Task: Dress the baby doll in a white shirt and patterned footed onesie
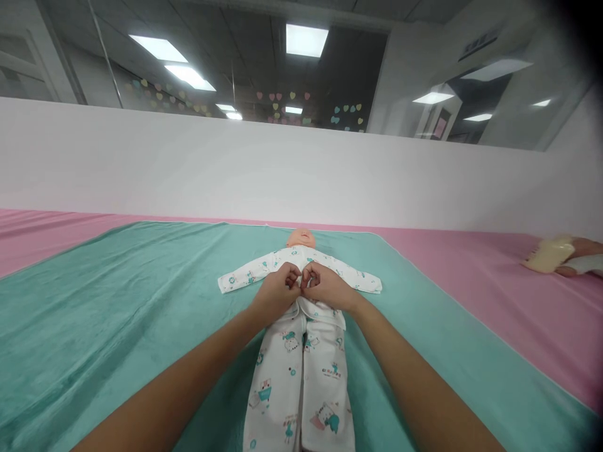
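Note:
A baby doll (301,238) lies on its back, head away from me, wearing a white printed baby top (254,269) with both sleeves spread out sideways. White printed baby pants (277,383) cover its lower half and stretch toward me. At the middle of the top's front, my left hand (281,285) and my right hand (325,285) meet, fingertips pinched on the edges of the cloth. Any fastener between the fingers is too small to make out. Below the hands the hem parts slightly over the pants' waist.
Under the doll a teal blanket (155,326) lies over a pink sheet (452,263). At the far right another person's hand (586,248) is by a pale yellow object (549,254). A white wall (188,169) with windows above stands behind.

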A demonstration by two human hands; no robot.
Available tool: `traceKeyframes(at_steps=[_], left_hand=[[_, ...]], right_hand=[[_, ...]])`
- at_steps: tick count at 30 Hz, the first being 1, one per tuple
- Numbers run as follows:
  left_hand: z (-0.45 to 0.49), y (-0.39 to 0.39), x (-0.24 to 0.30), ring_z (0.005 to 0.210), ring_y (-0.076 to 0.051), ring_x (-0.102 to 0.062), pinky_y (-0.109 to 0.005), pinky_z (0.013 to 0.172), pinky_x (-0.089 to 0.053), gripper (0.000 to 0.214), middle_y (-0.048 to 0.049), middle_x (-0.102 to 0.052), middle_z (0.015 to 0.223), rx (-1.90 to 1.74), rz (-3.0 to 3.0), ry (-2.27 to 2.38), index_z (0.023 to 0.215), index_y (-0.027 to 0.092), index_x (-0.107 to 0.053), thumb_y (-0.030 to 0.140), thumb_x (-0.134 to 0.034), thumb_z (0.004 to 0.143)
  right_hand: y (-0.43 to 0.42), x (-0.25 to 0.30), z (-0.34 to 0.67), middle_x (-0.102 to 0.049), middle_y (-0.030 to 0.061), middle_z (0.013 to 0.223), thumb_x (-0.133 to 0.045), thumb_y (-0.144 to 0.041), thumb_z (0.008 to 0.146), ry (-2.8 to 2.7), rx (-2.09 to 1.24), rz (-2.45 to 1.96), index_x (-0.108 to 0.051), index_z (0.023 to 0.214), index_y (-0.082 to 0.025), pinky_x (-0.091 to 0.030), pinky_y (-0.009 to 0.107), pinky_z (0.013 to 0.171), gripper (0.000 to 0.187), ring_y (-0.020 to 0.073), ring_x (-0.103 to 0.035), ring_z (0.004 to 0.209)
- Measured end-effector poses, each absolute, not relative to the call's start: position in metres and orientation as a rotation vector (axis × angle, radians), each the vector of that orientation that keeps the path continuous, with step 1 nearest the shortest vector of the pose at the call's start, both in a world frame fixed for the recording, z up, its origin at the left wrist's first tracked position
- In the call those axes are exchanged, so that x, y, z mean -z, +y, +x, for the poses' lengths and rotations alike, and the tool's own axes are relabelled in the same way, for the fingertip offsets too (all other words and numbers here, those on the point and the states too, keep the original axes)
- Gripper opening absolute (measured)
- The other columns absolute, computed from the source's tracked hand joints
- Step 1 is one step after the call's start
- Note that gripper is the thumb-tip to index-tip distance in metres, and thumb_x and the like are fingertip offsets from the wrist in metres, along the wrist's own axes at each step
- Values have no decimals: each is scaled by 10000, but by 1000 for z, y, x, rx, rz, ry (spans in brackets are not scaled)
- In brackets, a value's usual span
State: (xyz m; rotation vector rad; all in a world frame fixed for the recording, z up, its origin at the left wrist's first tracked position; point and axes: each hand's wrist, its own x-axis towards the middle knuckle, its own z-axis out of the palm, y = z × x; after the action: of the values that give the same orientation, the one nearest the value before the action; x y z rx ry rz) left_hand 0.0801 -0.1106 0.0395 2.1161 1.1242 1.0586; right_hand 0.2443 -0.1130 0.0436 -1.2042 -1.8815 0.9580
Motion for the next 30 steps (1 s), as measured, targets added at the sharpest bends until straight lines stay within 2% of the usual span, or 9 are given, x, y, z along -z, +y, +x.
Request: traceKeyframes(at_steps=[9,14,19,30], left_hand=[[77,-109,-39,635,-122,-515,-224,580,-370,124,37,-573,678,-1062,2067,1113,823,219,-510,186,-429,735],[78,-105,-32,584,-105,-448,-203,521,-326,90,50,-503,621,-1093,1957,1006,817,208,-489,216,-433,748],[82,-100,-23,554,-89,-431,-191,506,-318,99,53,-484,624,-1142,1705,917,825,198,-471,214,-466,728],[84,-105,-30,549,-85,-459,-191,519,-354,145,54,-496,611,-1149,1472,900,806,193,-473,280,-541,712]], right_hand=[[-115,-47,243,-559,-30,741,-617,-284,655,-1797,-1081,-1133,-465,811,-196,-329,186,434,235,71,-492,506],[-110,-41,243,-548,-33,653,-565,-351,732,-1747,-1084,-1084,-470,827,-187,-325,187,421,212,64,-474,442],[-108,-39,243,-545,-44,555,-553,-382,749,-1736,-1111,-1108,-462,835,-192,-365,191,414,228,74,-468,404],[-104,-38,252,-517,-65,535,-561,-298,738,-1679,-1235,-1038,-470,849,-199,-293,152,366,174,54,-447,392]])
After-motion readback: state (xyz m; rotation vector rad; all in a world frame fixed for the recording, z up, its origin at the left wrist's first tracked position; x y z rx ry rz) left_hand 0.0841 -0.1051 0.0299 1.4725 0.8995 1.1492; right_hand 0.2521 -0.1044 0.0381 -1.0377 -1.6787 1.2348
